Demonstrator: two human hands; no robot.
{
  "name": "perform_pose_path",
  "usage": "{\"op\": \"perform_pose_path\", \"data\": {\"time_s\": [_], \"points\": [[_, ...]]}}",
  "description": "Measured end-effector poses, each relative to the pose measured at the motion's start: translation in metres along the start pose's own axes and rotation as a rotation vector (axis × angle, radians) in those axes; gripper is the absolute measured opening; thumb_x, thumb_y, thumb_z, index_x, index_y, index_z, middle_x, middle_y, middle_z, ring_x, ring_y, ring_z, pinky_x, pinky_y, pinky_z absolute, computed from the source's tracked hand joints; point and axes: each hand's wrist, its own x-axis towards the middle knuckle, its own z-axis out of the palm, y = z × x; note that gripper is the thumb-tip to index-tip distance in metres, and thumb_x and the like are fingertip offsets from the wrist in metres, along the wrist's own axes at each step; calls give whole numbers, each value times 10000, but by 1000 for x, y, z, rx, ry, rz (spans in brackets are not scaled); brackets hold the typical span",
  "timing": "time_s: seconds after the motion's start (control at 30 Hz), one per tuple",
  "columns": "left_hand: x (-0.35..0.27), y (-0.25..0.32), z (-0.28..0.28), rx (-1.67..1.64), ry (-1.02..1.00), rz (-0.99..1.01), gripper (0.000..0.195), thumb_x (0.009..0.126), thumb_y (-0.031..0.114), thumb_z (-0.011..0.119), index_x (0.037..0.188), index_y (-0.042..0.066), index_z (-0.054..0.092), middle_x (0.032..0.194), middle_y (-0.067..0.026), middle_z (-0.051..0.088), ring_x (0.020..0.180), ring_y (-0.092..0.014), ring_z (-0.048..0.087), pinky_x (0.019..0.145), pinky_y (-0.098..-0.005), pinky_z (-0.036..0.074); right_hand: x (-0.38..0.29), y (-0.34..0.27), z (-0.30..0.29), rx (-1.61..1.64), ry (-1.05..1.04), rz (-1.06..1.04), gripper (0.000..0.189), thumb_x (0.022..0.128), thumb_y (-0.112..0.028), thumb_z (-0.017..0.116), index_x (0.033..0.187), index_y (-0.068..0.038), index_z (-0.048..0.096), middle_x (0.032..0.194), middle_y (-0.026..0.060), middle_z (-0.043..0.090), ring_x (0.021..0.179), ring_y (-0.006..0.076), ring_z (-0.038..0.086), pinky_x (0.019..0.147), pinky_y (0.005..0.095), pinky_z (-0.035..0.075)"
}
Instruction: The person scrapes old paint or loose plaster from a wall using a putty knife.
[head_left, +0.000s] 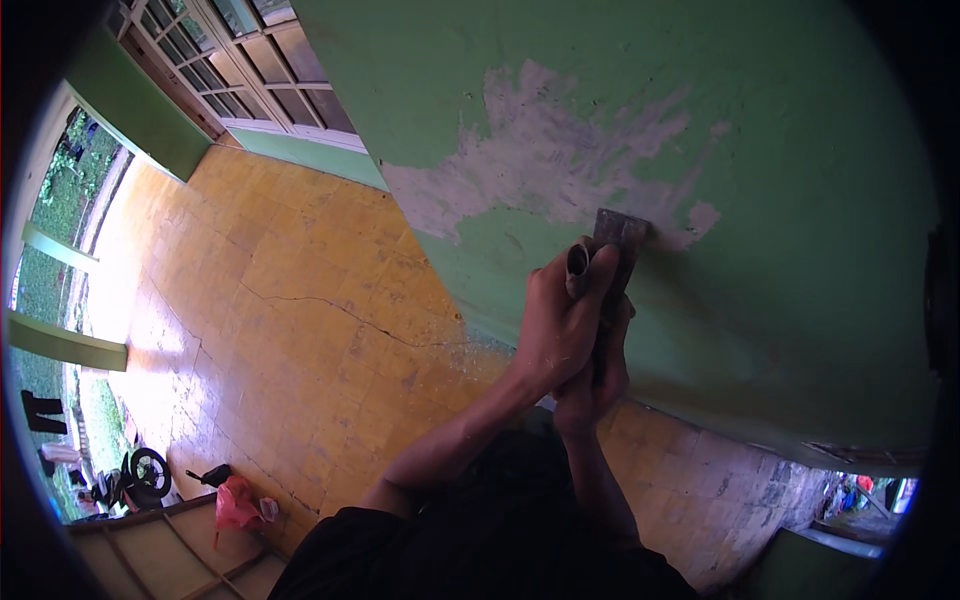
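A green painted wall (787, 247) stands close before me, with an uneven pinkish-grey patch of filler (540, 157) spread over it. At the patch's lower edge is the dark flat blade of a scraper-like tool (621, 227). My left hand (555, 330) is closed around a hollow tubular handle (577, 266), its open end showing above the fist. Close behind it, partly covered, my right hand (611, 375) grips the dark lower part of the tool. Whether handle and blade belong to one tool is hidden by the fingers.
Cracked yellow floor tiles (300, 262) extend left, with pale debris (480, 352) at the wall's foot. Glass-paned doors (262, 75) stand at upper left. Lower left are a motorbike (146, 476), a red plastic bag (235, 502) and a wood-framed panel (157, 551).
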Motion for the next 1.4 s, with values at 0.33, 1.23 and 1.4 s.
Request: {"op": "perform_pose_path", "data": {"time_s": [0.33,1.23,1.4], "points": [[2,6,6,54,56,44,359,1048,257,578,810,-7,526,612,-53,559,604,-77,530,518,-307,447,13,-16,5,-74,0,-72,623,990,-186,527,1531,59,338,1337,122,573,1194,171,555,995,297,433],[3,23,-2,162,-29,52,334,1048,299,563,898,1,583,668,-28,572,595,-132,633,525,-285,465,0,-50,21,40,56,32,613,1019,-53,452,1575,58,220,1119,70,634,720,35,540,595,188,417],[0,18,-1,91,7,0,384,1032,283,585,817,-33,551,632,-39,547,609,-87,531,524,-308,441,-8,-36,21,26,55,15,610,1015,-30,452,1576,56,229,1097,53,634,695,23,524,577,185,399]]}}
